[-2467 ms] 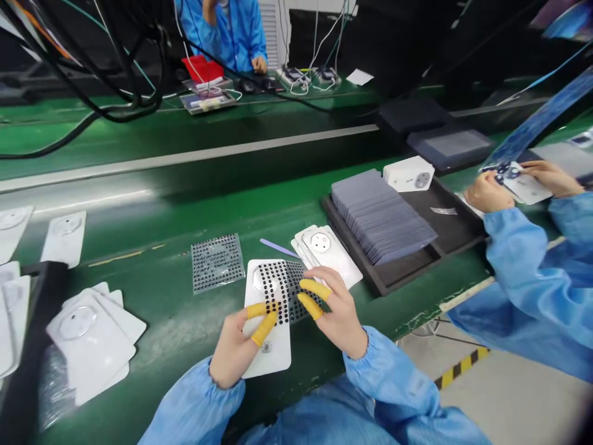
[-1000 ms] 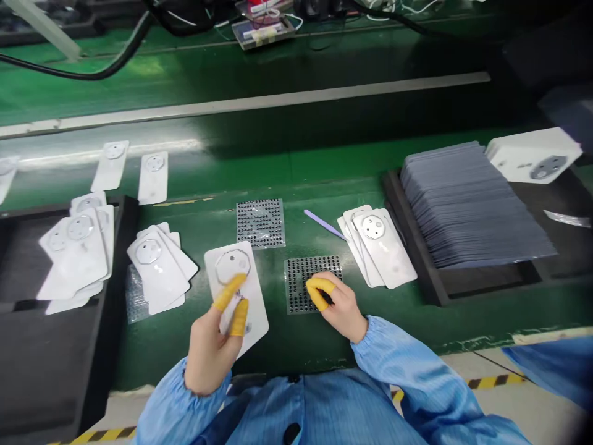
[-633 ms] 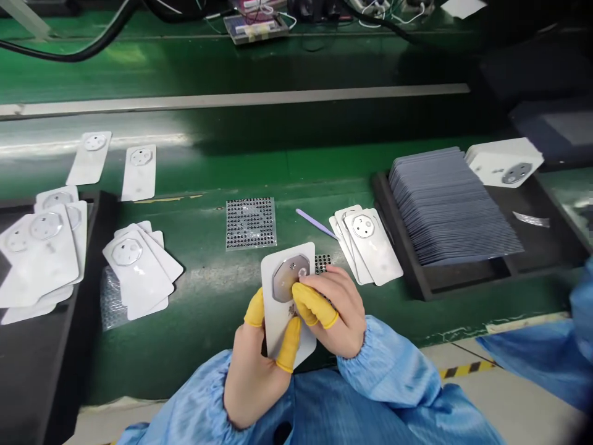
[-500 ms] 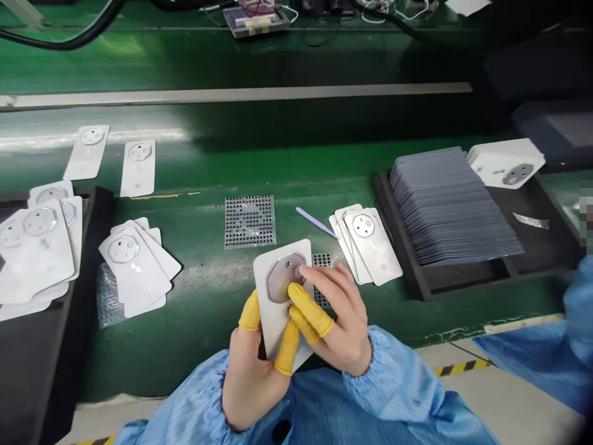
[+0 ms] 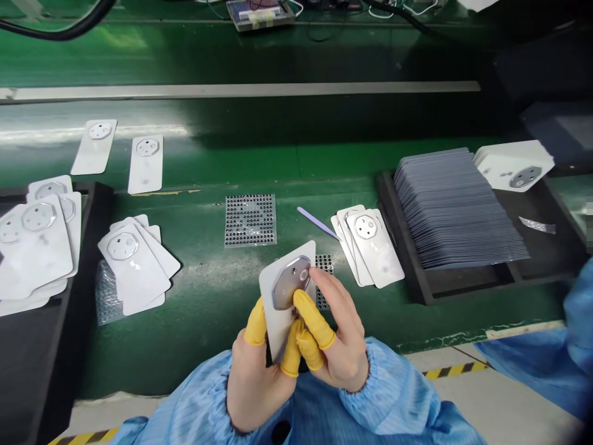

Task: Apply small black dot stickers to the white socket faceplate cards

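A white phone back cover with a silver octagonal camera plate is tilted above the table's front edge. My left hand grips its lower part, yellow finger cots on the thumb and a finger. On the front face, my right hand presses a yellow-cotted fingertip at the plate's lower edge, with a bare finger at the right edge. Its other cotted digit lies close to my left hand's cotted tip. Whether something tiny sits between them, I cannot tell. Partly behind my right hand is a sheet of small black dots.
A second dotted sheet and a purple stick lie ahead. More white covers are at right, beside a black tray of grey sheets. Covers lie at left on bubble wrap, near another black tray.
The cover has turned more edge-on and shifted slightly right, its plate now showing a sharper shine. Both hands stay on it, my right hand a little lower.
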`<state>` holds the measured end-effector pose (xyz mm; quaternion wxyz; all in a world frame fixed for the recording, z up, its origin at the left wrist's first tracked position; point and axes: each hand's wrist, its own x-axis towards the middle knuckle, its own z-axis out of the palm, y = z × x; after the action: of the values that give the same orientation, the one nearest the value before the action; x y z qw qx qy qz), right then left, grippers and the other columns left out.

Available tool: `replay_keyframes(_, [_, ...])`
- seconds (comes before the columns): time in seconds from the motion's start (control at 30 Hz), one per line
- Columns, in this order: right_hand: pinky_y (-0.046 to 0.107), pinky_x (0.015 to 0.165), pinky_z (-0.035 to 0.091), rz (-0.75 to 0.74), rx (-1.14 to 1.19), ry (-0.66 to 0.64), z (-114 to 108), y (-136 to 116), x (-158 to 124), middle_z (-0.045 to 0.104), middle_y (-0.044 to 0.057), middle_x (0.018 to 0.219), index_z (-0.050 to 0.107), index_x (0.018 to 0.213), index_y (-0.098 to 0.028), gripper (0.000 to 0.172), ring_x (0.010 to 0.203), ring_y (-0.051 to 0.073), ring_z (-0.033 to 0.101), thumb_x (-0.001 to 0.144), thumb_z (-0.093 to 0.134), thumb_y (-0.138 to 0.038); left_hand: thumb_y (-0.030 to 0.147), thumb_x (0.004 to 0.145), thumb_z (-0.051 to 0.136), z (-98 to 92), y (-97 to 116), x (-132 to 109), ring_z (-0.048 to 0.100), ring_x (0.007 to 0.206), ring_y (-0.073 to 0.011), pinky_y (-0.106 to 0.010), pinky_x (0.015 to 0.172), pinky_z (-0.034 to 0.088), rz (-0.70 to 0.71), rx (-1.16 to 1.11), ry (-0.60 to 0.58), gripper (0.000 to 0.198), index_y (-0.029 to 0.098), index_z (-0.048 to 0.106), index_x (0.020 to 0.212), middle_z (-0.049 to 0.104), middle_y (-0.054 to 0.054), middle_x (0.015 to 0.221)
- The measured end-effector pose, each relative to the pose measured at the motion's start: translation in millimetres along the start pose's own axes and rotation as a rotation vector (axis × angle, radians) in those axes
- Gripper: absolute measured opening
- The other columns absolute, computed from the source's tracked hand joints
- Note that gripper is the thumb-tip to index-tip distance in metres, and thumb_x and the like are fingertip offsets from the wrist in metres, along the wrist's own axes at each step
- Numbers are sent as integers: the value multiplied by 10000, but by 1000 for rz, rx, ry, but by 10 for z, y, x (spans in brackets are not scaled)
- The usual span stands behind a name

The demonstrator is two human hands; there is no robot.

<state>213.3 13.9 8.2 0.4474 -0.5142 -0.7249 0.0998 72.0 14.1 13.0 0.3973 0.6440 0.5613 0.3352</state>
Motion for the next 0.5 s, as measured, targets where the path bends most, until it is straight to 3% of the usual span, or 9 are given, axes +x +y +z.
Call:
replay_keyframes(0.17, [631,995,397,134,-98,-133,-13,-156,-25,293,189,1494,319,1433,-154,558,1323,375,365,883,413,-181,171,753,602,-15,111,60,719,755,-236,-294,605,581,98,197,33,438,241,529,1178,728,-68,1016])
replay_keyframes(0.27, [605,1015,400,134,-21,-195,-7,-163,-31,251,199,1507,241,1463,-136,611,1352,372,316,885,432,-182,185,743,607,-7,126,76,716,734,-238,-296,596,584,45,200,20,441,225,533,1176,727,-81,1011])
replay_keyframes(0.4, [570,1073,366,163,197,-191,39,-70,-47,220,154,1519,293,1447,-164,552,1372,347,291,914,422,-220,221,771,638,22,118,93,702,908,-258,-334,757,597,-146,-80,7,513,218,471,1256,673,-103,1154])
replay_keyframes(0.5, [520,1042,437,320,423,-27,73,-8,-20,247,101,1518,417,1379,-247,436,1318,311,407,944,388,-256,245,807,637,16,156,124,687,981,-257,-319,756,606,-231,-385,-38,537,252,416,1297,656,-87,1193])
